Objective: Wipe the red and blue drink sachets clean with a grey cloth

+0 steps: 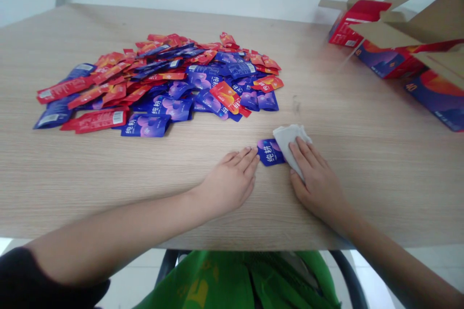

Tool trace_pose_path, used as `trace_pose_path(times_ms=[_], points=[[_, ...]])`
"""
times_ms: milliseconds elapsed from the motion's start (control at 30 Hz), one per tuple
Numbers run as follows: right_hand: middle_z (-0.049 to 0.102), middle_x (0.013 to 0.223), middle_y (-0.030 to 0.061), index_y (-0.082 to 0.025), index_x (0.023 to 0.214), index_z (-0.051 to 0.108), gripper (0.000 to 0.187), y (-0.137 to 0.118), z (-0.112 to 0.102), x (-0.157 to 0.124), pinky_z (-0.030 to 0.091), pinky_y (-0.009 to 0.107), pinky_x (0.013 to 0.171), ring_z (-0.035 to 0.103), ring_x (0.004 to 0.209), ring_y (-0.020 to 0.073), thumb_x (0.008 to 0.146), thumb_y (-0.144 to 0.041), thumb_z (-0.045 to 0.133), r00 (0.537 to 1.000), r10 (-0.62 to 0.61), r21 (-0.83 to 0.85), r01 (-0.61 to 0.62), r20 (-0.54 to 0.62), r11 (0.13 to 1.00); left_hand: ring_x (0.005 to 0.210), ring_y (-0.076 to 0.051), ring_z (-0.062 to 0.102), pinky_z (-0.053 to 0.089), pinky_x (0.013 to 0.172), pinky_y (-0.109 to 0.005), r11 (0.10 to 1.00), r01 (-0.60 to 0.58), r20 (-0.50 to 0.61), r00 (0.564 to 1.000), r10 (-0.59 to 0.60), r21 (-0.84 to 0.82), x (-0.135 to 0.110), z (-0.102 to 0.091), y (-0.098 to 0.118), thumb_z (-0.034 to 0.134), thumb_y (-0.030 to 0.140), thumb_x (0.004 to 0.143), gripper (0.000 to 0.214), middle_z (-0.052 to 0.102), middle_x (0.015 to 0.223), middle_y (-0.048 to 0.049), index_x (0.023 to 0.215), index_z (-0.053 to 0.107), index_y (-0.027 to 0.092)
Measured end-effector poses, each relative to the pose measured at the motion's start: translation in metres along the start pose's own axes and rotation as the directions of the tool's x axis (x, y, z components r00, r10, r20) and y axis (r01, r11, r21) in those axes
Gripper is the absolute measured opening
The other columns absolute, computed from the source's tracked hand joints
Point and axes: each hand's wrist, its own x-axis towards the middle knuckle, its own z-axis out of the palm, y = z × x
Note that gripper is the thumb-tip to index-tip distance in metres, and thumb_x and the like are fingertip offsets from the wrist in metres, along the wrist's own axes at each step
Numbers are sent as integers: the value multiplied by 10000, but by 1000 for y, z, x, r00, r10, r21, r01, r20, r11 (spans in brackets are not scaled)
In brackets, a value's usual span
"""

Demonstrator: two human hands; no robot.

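Note:
My left hand (232,178) lies flat on the wooden table (362,164), fingers stretched out, its fingertips touching the left edge of a small purple packet (269,151). My right hand (315,176) rests flat, fingers extended, pressing a folded white cloth (288,137) that overlaps the packet's right side. A large heap of red and purple packets (163,87) lies further back to the left, apart from both hands.
Opened cardboard boxes printed red and purple (398,53) stand at the back right. A green bag (235,280) sits below the table's front edge on a dark chair frame. A white wall runs behind the table.

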Motion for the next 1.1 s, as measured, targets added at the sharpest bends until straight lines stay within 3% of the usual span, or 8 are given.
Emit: trace_pose_path(times_ms=[167,300,500,667,800,933,1100], points=[[260,1581,165,-86,1462,401,616,-31,-3,14,289,530,1159,197,1462,330,859,-191,468,989,-148,72,146,30,987,1385,-289,416,377,1099,-424,1000,2,-29,1000,-2,-6,0,1,0,361,233,973,483,448,1475,-191,1396,470,28],[282,1571,169,-80,1439,438,598,-38,-6,17,275,523,1167,220,1454,323,851,-186,472,980,-196,96,191,46,977,1370,-298,435,388,1090,-428,1000,4,-36,999,-5,-12,0,2,0,358,250,979,468,511,1428,-187,1359,511,25],[290,1575,133,-108,1460,409,603,-17,-7,6,314,511,1156,243,1450,310,866,-197,461,994,-107,45,105,34,993,1388,-264,416,374,1107,-406,1000,5,-28,1000,-6,-20,0,0,0,372,242,976,488,411,1503,-176,1419,444,51],[331,1553,148,-99,1468,390,573,8,-6,-4,344,518,1141,289,1434,314,908,-217,425,1000,-3,3,3,27,1000,1406,-264,387,356,1121,-409,999,9,-3,1000,-9,-40,0,-2,0,365,253,982,489,393,1517,-166,1423,442,57],[341,1543,170,-75,1456,400,553,13,-5,-4,332,511,1148,292,1433,309,921,-214,412,1000,5,-6,-5,14,1000,1410,-272,378,355,1120,-415,999,10,4,1000,-10,-42,0,-1,-1,355,250,984,496,380,1524,-169,1431,430,50],[297,1564,168,-84,1471,379,582,-5,-4,5,332,542,1134,239,1448,334,902,-197,427,999,-34,8,34,25,999,1400,-275,395,362,1114,-420,999,11,-2,1000,-11,-37,0,-1,0,368,238,975,495,394,1513,-179,1424,435,42],[279,1572,171,-104,1456,422,595,-36,-8,19,281,554,1153,210,1454,345,865,-155,459,978,-192,78,186,77,979,1374,-292,431,381,1096,-426,1000,9,-25,1000,-10,-30,0,1,-1,375,247,973,470,482,1450,-192,1373,491,31]])
